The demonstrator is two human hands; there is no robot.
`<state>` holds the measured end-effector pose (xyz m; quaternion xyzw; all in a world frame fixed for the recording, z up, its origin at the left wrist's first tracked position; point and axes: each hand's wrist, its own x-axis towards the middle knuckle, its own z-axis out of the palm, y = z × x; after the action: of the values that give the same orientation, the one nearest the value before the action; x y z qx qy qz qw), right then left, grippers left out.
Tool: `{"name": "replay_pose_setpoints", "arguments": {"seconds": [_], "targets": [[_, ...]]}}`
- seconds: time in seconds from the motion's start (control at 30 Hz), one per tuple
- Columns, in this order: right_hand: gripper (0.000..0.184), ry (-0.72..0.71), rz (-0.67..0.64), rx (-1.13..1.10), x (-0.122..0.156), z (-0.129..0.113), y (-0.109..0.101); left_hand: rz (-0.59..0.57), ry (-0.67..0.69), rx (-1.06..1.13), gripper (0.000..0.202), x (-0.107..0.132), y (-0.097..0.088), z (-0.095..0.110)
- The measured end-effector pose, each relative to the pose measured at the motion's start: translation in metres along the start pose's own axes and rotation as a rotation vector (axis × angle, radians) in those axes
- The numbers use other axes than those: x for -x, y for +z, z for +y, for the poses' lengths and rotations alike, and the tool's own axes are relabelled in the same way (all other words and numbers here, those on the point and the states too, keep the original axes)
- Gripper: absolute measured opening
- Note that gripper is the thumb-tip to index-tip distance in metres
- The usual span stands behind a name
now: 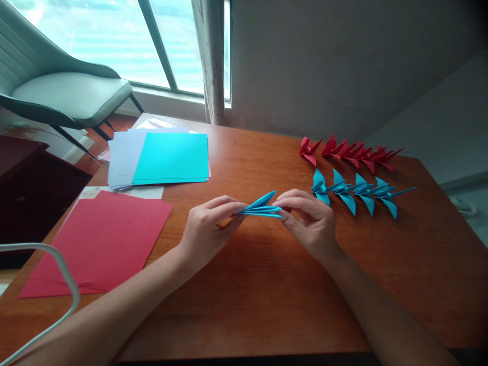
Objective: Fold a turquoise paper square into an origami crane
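Note:
A partly folded blue origami paper (pixel 262 207) is held in the air above the middle of the table, between both hands. My left hand (pixel 208 223) pinches its left end between thumb and fingers. At the right end, the thumb and fingertips of my right hand (pixel 310 218) close on the paper's layers. One pointed flap sticks up and to the right, while the other layers lie nearly flat. Just beyond my right hand stands a row of several blue paper cranes (pixel 345 192). Behind them runs a row of several red paper cranes (pixel 358 155).
Blue paper sheets (pixel 173 157) lie over white sheets (pixel 124 152) at the back left. Red paper (pixel 102 244) is near my left forearm. A white cable (pixel 70 279) loops at the left edge. Beyond the wooden table (pixel 244 305) are a chair (pixel 72 96) and a window.

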<state>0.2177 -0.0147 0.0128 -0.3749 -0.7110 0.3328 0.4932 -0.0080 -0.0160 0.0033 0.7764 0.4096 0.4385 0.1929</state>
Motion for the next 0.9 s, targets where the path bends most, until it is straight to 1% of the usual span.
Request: {"name": "replay_pose_setpoints", "arguments": {"seconds": [0.37,0.57,0.7,0.9], "targets": [[0.008,0.002,0.046,0.075,0.0002,-0.0015,0.0026,-0.035,-0.002,-0.042,0.013,0.0024,0.0008,-0.0004],[0.013,-0.018,0.057,0.062,0.0010,0.0001,0.0028,-0.016,0.036,-0.090,0.012,0.0045,0.0014,-0.0021],[0.014,-0.018,0.059,0.053,0.0018,0.0019,0.0030,-0.018,0.035,-0.108,0.012,0.0045,0.0011,-0.0019],[0.022,-0.026,0.047,0.009,0.0018,0.0026,0.0028,-0.011,0.057,-0.103,0.011,0.0037,0.0011,-0.0008]]}}
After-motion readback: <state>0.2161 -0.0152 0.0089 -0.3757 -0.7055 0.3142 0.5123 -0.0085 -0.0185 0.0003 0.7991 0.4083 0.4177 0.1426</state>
